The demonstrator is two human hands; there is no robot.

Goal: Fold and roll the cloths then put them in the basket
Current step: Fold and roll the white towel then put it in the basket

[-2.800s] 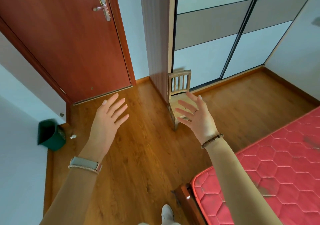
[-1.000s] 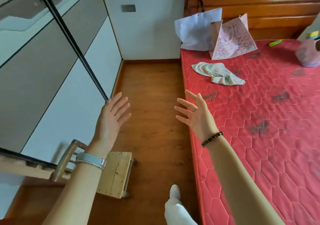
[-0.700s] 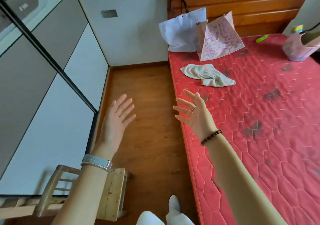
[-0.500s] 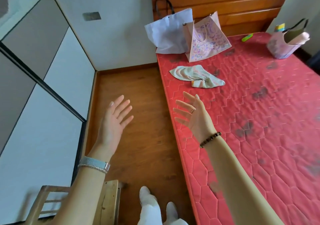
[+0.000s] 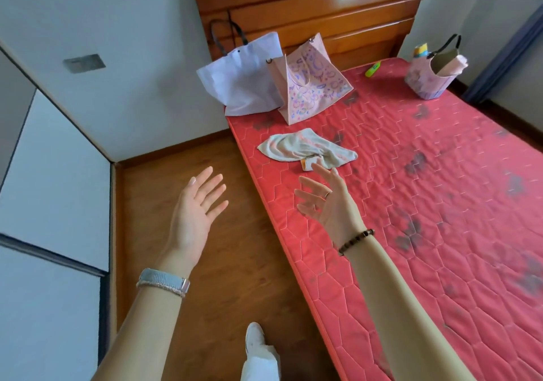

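A crumpled pale cloth (image 5: 305, 148) with a small orange tag lies on the red mattress (image 5: 426, 204) near its left edge. At the far right corner of the bed stands a pink basket (image 5: 430, 79) with a dark handle and a rolled cloth sticking out. My left hand (image 5: 195, 219) hovers over the wooden floor, fingers spread, empty. Over the mattress edge my right hand (image 5: 332, 204) is held up with its fingers apart just short of the cloth, holding nothing.
A white bag (image 5: 244, 83) and a pink patterned bag (image 5: 308, 86) lean against the wooden headboard (image 5: 323, 7). A green object (image 5: 372, 69) lies near the headboard. Wardrobe doors (image 5: 44, 189) line the left side. My white shoe (image 5: 255, 338) is on the floor.
My view has swung from the door and small chair round to the bed and moved closer to it. Both hands stay raised and empty; the cloth now lies just beyond my right fingertips.
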